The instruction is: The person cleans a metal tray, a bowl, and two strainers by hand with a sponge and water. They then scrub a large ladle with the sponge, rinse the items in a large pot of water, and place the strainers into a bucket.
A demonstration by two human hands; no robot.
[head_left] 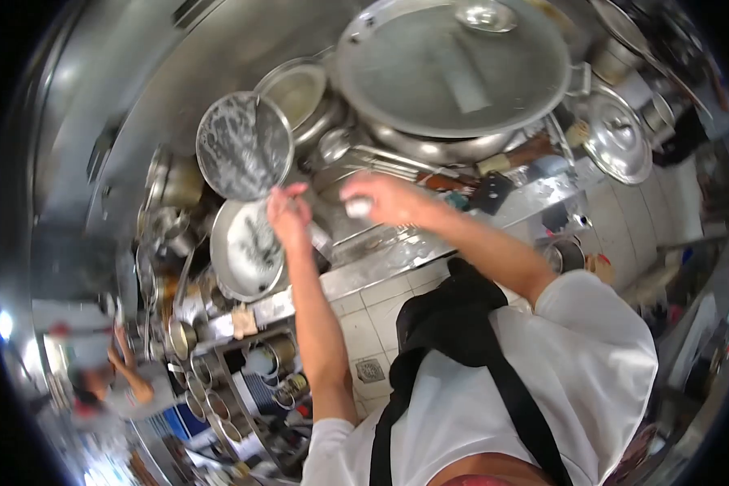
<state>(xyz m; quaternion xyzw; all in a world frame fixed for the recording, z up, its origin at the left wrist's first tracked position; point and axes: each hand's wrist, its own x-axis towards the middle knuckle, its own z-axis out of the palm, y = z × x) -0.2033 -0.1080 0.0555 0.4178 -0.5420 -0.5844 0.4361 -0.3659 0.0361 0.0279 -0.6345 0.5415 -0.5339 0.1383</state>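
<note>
The left hand [287,212] is raised over the bench [381,261], its fingers pinched on the lower rim of a soapy round lid [243,146]. The lid is held up on edge, its flat face streaked with white suds and turned toward the camera. The right hand [387,198] is just beside it, a little apart, clenched around a small white pad [356,208] that shows under the fingers. The pad is too blurred to tell what it is made of.

Directly below the left hand, a second round pan [247,247] lies tilted at the near edge of the bench, also smeared with foam. Behind the held lid, a small steel pot [300,93] stands toward the back of the bench. Next to that pot is a very large steel pot [429,146] covered by a wide flat lid [454,65]. A ladle [482,14] rests at the far rim of the wide lid. Between the right hand and the large pot lie some utensils with dark handles [462,174]. Toward the right end of the bench, a domed lid with a knob [618,138] lies on its own.

Under the near edge of the bench, the tiled floor [381,312] shows a square drain [370,370]. To the left, a rack [219,389] holds cups and small pots. Another person [117,385] is at work far off at the lower left.
</note>
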